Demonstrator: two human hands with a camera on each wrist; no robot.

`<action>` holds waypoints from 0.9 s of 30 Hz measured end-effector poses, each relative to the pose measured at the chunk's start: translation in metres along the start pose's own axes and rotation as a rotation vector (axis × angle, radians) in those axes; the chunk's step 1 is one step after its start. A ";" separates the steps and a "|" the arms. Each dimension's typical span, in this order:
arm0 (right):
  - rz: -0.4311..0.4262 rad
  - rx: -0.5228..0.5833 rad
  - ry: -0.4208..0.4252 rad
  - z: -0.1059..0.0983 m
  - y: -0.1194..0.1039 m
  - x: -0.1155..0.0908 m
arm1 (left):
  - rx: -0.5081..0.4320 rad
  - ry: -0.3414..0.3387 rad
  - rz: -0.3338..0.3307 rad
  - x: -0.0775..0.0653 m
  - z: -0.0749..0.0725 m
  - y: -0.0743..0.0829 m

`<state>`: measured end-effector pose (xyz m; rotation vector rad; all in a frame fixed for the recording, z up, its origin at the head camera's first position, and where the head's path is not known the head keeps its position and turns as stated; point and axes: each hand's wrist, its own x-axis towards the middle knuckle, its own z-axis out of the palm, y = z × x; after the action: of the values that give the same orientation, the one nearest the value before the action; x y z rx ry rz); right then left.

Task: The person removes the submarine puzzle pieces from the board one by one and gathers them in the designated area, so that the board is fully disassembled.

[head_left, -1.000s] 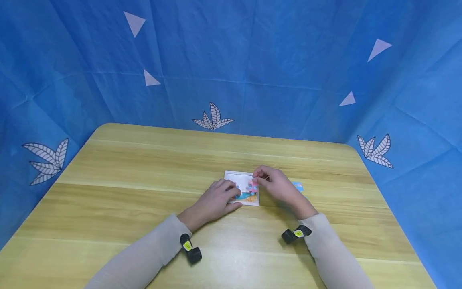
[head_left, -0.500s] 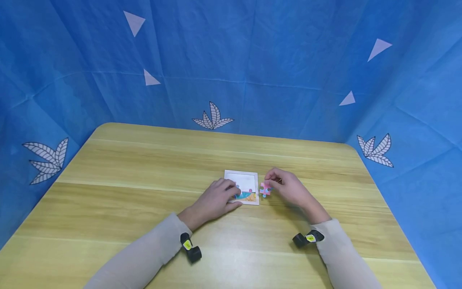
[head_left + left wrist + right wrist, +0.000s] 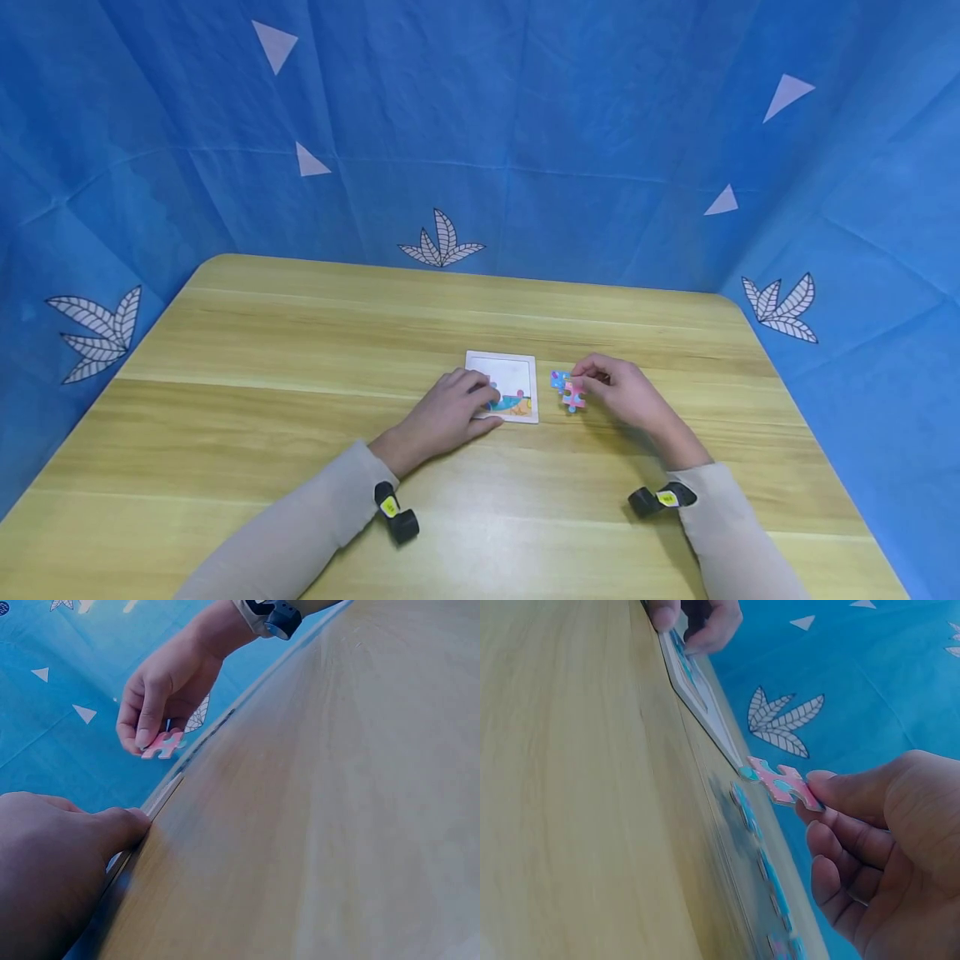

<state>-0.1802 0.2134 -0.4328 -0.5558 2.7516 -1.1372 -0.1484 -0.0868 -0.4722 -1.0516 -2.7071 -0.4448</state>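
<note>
A white-framed puzzle board (image 3: 517, 369) lies on the table, with a strip of teal and orange picture along its near side. My left hand (image 3: 444, 414) holds its left near corner, the thumb at the near edge and curled fingers over the board. Right of the board, my right hand (image 3: 630, 398) pinches a pink puzzle piece (image 3: 784, 784) between thumb and fingers. In the right wrist view that piece is held above the table, tilted. A blue puzzle piece (image 3: 558, 380) lies just beyond it, partly covered in the head view.
More loose pieces lie in a row beside the board in the right wrist view, among them a blue piece (image 3: 775, 889). The wooden table (image 3: 300, 333) is backed by a blue curtain (image 3: 600, 125) with printed leaves and triangles.
My right hand has drawn the pink piece off the board's right side and moved it rightwards, over the loose blue piece. The left hand has stayed on the board.
</note>
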 end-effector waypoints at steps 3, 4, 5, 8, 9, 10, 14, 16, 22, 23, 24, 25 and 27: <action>0.025 0.015 -0.006 -0.003 0.004 -0.003 | 0.001 -0.008 -0.005 0.000 0.000 0.000; 0.033 0.020 -0.009 -0.004 0.005 -0.004 | 0.001 -0.009 -0.006 0.000 0.000 0.000; 0.042 0.023 -0.014 -0.006 0.006 -0.005 | 0.003 -0.009 -0.007 0.000 0.001 0.000; 0.079 0.054 -0.025 -0.009 0.008 -0.007 | 0.003 -0.009 -0.008 0.000 0.001 0.000; 0.084 0.058 -0.029 -0.011 0.008 -0.008 | 0.003 -0.009 -0.009 0.000 0.001 0.000; 0.092 0.067 -0.032 -0.012 0.009 -0.008 | 0.003 -0.009 -0.010 0.000 0.001 0.000; 0.088 0.065 -0.032 -0.016 0.011 -0.009 | 0.000 0.000 -0.009 0.000 0.002 -0.001; 0.077 0.049 -0.030 -0.018 0.012 -0.010 | -0.004 0.009 -0.004 0.000 0.003 -0.001; 0.079 0.048 -0.044 -0.021 0.017 -0.010 | -0.024 0.030 0.011 0.000 0.003 -0.001; 0.081 0.052 -0.048 -0.022 0.018 -0.010 | -0.026 0.025 0.009 0.000 0.002 -0.001; 0.081 0.052 -0.051 -0.022 0.018 -0.010 | -0.025 0.015 0.007 0.000 0.002 -0.001; 0.085 0.055 -0.054 -0.022 0.018 -0.010 | -0.025 0.004 0.006 0.000 0.002 -0.001; 0.089 0.055 -0.060 -0.022 0.018 -0.011 | -0.024 -0.021 0.004 0.000 0.001 0.000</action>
<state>-0.1806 0.2442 -0.4304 -0.4486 2.6568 -1.1522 -0.1486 -0.0866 -0.4735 -1.0734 -2.7240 -0.4687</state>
